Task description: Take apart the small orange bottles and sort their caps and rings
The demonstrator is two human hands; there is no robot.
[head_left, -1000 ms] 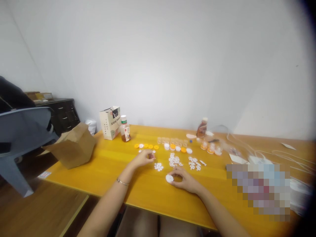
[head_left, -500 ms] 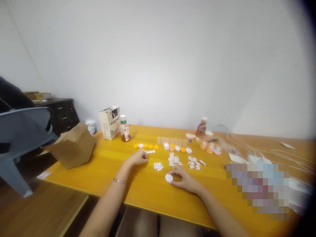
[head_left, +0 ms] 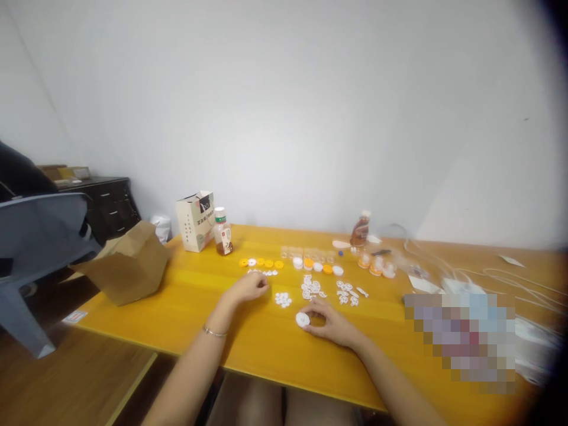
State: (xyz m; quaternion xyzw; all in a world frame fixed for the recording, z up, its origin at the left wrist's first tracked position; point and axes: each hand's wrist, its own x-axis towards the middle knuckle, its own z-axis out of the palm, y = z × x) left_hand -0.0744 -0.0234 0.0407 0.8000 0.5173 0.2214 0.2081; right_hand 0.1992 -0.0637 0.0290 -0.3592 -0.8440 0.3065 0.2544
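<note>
The right hand (head_left: 332, 324) has its thumb and forefinger clamped on the edge of a white cap (head_left: 302, 320), one tip on the far side of the rim and one on the near side. The cap sits at the very ends of those fingertips, low over the table (head_left: 261, 346) or resting on it; which of the two, I cannot tell. Gripping only the rim leaves the round face uncovered and turned up, probably so that it can be seen and reached from the left. The left hand (head_left: 245, 287) has its fingers curled in toward the thumb; whether the tips meet, or pinch something small, I cannot tell. Just beyond its knuckles runs a row of small white pieces (head_left: 269, 273), partly hidden by the hand, and beyond that a line of yellow and white rings (head_left: 268, 264). A cluster of white discs (head_left: 283, 300) lies between the two hands, likely grouped there to be within easy reach of either. Ahead of the right fingertips are two loose heaps of white cut-outs (head_left: 312, 287), apparently sorted by kind, though their shapes are too blurred to be sure. Farther beyond those fingers stand white and orange lids (head_left: 317, 266), with clear cups (head_left: 308, 254) behind them, seemingly lined up for order.
</note>
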